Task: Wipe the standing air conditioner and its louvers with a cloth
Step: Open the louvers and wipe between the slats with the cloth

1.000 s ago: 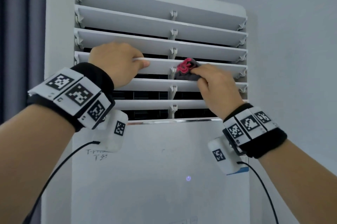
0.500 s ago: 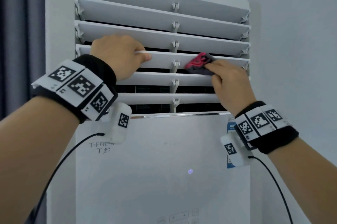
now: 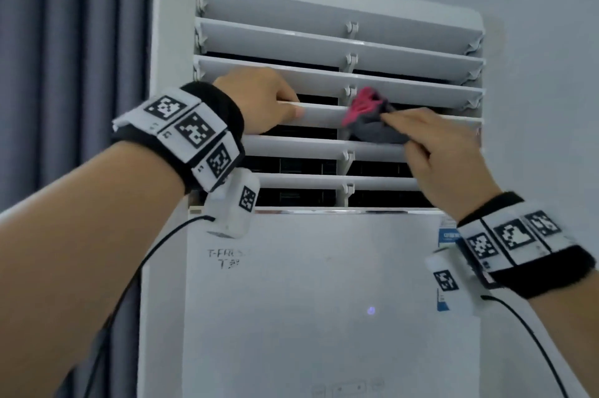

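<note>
Left hand (image 3: pixel 259 99) gripping the fourth louver (image 3: pixel 319 112) near the left edge of the air conditioner (image 3: pixel 324 284) | right hand (image 3: pixel 431 141) pinching cloth (image 3: pixel 369 119) on same louver, beside center hinge | risk: thin slat bending or unclipping if pressed hard

Both forearms reach up and forward, each wrist wrapped in a black band with white marker tiles. The left hand (image 3: pixel 259 99) curls its fingers over a louver (image 3: pixel 321 112), thumb beneath. The right hand (image 3: pixel 434 144) pinches a cloth (image 3: pixel 369 119), knuckles facing the camera.
</note>
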### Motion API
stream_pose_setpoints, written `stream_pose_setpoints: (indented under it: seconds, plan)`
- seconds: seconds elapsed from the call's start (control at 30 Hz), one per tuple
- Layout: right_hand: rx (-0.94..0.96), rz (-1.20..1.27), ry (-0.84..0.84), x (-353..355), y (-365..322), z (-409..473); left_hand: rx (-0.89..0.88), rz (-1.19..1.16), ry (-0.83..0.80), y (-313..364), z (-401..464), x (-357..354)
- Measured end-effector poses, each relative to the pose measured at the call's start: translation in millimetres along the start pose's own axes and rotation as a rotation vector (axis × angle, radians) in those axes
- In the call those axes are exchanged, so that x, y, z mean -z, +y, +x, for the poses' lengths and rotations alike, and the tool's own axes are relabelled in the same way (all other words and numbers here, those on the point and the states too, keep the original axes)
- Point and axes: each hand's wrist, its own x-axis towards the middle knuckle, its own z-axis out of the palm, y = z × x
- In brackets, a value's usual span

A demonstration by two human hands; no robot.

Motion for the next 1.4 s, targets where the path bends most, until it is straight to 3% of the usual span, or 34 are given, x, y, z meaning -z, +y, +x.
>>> stream_pose_setpoints:
  seconds: [0.13, 0.27, 0.57, 0.8, 0.97, 1.27, 1.4]
  plan:
    - [0.088, 0.013, -0.100, -17, -33, 22, -0.072, -0.035, -0.116, -14, -11, 21]
    - [0.130, -0.024, -0.182, -27, -47, 37, -0.027, 0.069, -0.086, -36, -17, 33]
    - [0.217, 0.082, -0.221, -71, -112, 69, -0.056, 0.029, -0.230, -45, -2, 40]
    - [0.189, 0.022, -0.327, -60, -87, 67, -0.077, 0.021, -0.230, -50, 1, 40]
    - [0.086, -0.051, -0.281, -35, -54, 44, -0.088, 0.081, -0.269, -48, 2, 41]
    - [0.161, 0.010, -0.106, -76, -122, 85, -0.016, -0.012, -0.250, -43, -6, 43]
    - [0.122, -0.010, -0.081, -75, -115, 80, -0.017, -0.006, -0.252, -40, -8, 45]
